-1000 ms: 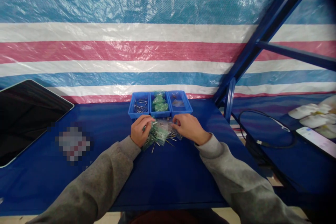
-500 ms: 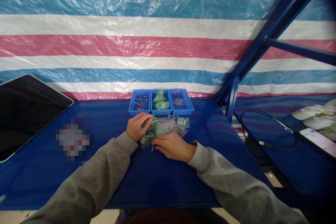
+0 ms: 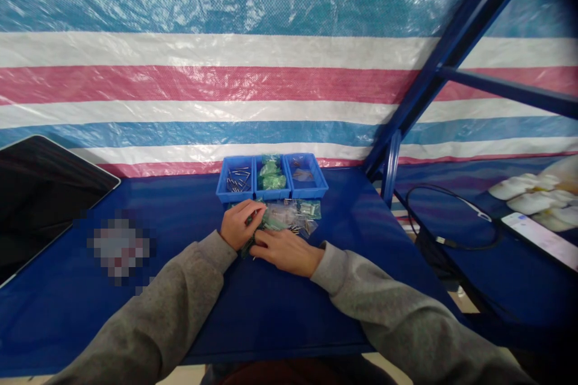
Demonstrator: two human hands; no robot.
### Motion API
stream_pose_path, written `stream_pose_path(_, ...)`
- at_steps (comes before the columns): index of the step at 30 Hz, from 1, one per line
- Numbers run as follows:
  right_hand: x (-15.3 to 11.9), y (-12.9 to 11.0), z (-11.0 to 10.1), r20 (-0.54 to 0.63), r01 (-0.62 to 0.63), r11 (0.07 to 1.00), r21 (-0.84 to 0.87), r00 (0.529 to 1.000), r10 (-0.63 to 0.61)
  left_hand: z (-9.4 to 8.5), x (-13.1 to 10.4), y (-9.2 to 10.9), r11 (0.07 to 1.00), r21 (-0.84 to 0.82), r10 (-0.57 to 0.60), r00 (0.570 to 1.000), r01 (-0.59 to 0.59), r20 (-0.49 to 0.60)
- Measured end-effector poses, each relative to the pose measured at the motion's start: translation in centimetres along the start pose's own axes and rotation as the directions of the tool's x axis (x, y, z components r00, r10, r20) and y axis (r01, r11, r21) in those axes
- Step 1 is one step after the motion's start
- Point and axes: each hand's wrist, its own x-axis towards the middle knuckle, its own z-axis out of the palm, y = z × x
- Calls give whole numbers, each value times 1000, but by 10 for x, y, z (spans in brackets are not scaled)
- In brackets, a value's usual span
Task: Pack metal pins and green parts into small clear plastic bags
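Several small plastic bags (image 3: 282, 215) of metal parts lie in a heap on the blue table, some of them greenish. My left hand (image 3: 241, 222) is over the heap's left side, its fingers curled together around something too small to make out. Close beside it, my right hand (image 3: 286, 251) rests at the heap's near edge with bent fingers, a tiny light tip showing under them. Behind the heap stand three blue bins: the left bin (image 3: 235, 196) holds metal pins (image 3: 238, 180), the middle one green bags (image 3: 272, 175), the right one a few clear bags (image 3: 302, 175).
A dark flat panel (image 3: 49, 204) with a light rim is at the left, near a pixelated patch. Blue metal posts (image 3: 389, 168) rise at the right. Beyond them are a black cable (image 3: 409, 210), a phone (image 3: 537, 234) and white gloves (image 3: 533, 192).
The view has shifted slightly. My hands have come closer together, the right one moving left toward the left one, and they cover more of the green bags.
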Motion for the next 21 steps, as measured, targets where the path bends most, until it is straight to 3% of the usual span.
stream_pose_path(6,0,0,-1,-193,-65,998,14,979,67,-3,0,-3,999,-48,-26,996,22,-82)
stream_pose_path(10,-10,13,-2,-312,-192,972,135,923,226,-7,2,-5,996,-43,-87,979,80,-186)
stream_pose_path(11,-12,17,-2,-338,-237,951,200,894,294,-8,2,-5,994,-46,-103,973,96,-206)
stream_pose_path(14,-18,26,-2,-408,-350,830,435,745,528,-8,2,-3,990,-73,-136,967,123,-216)
stream_pose_path(16,-19,30,-2,-411,-359,737,573,652,637,-6,2,0,988,-90,-141,969,125,-202)
stream_pose_path(21,-17,35,2,-311,-337,549,765,554,773,-2,0,8,992,-98,-92,987,79,-133)
